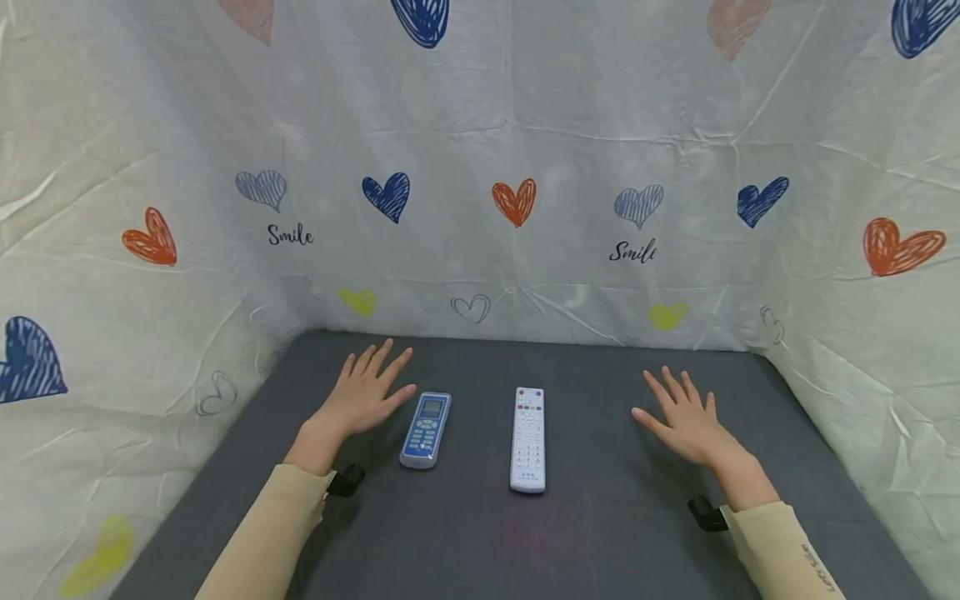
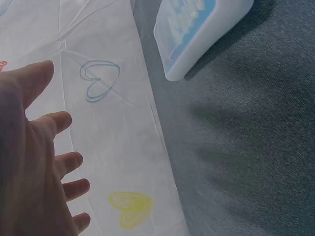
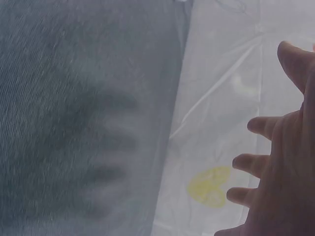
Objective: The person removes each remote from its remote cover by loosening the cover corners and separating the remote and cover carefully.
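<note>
Two remotes (image 1: 425, 430) (image 1: 528, 440) on dark tabletop (image 1: 600, 533)

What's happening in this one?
A person's left hand and right hand hover with fingers spread above a dark grey table, holding nothing. Two remotes lie between them: a blue-faced plastic remote with a small screen, nearest the left hand, and a long, slim white remote with many buttons to its right.

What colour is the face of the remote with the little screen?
The remote's face is blue; it shows best in the head view.
</note>
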Demonstrator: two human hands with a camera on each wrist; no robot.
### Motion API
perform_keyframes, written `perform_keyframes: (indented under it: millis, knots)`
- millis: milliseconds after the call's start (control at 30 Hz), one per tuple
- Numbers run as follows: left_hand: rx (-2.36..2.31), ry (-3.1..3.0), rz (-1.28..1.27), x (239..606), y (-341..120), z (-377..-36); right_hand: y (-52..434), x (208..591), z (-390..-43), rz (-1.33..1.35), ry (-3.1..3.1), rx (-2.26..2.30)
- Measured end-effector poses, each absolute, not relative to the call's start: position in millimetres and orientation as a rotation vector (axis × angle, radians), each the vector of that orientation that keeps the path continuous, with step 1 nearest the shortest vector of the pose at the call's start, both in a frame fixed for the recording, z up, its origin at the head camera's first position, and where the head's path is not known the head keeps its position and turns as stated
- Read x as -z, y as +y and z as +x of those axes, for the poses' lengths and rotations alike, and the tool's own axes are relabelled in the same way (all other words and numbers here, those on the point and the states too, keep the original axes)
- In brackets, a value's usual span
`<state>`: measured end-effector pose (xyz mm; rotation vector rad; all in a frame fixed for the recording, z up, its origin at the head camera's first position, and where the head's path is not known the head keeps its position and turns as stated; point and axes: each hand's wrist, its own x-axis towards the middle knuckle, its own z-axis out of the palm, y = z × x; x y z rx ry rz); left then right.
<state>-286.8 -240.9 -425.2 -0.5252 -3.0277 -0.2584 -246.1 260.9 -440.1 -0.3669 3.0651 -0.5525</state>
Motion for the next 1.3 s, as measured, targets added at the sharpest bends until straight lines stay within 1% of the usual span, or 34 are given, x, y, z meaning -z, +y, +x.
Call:
perform_keyframes:
  millis: [800, 1300]
  knots:
    - [0.383, -2.912, -0.586, 437.4, -253.0, -278.8, 189.0, 438.4, -257.2, -0.591, 3.050, 0.634]
    - [0.578, -2.870, -0.605, 448.3, -246.4, -276.6, 122.9, 443.9, -264.5, -0.687, 2.974, 0.848]
